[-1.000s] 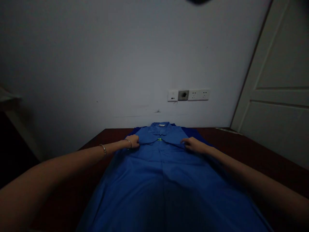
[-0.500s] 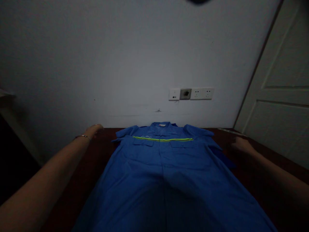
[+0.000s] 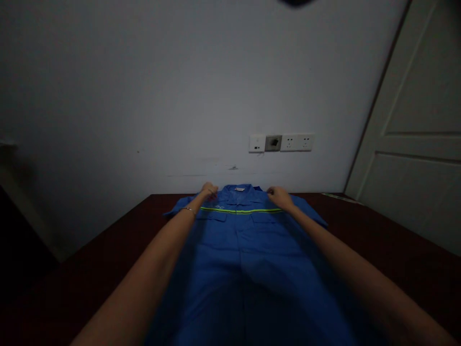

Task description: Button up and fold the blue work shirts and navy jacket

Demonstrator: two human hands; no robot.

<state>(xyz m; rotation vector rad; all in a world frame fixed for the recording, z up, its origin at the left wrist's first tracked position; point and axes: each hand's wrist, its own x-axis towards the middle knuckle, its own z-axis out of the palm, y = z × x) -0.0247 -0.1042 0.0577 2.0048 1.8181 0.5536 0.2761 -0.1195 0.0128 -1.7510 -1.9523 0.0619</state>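
Note:
A blue short-sleeved work shirt (image 3: 219, 245) lies front up, its collar toward the wall and its hem toward me. A yellow-green stripe crosses the chest above two flap pockets. At the shirt's left shoulder, beside the collar, my left hand (image 3: 209, 191) has its fingers closed on the cloth; a thin bracelet (image 3: 188, 209) circles that wrist. My right hand (image 3: 281, 198) pinches the opposite shoulder, with thumb and fingers together. A bit of darker blue cloth (image 3: 258, 188) shows behind the collar. My forearms cover parts of both sleeves and the sides.
The dark red-brown table (image 3: 126, 235) reaches to a pale wall (image 3: 187, 96). Wall sockets and switches (image 3: 281, 142) sit above the shirt. A flat light strip (image 3: 342, 198) lies at the back right edge, near a panelled door (image 3: 414, 139). The room is dim.
Both my hands have come inward from the table on either side to the shirt's shoulders, closing on the cloth there. The view has shifted slightly.

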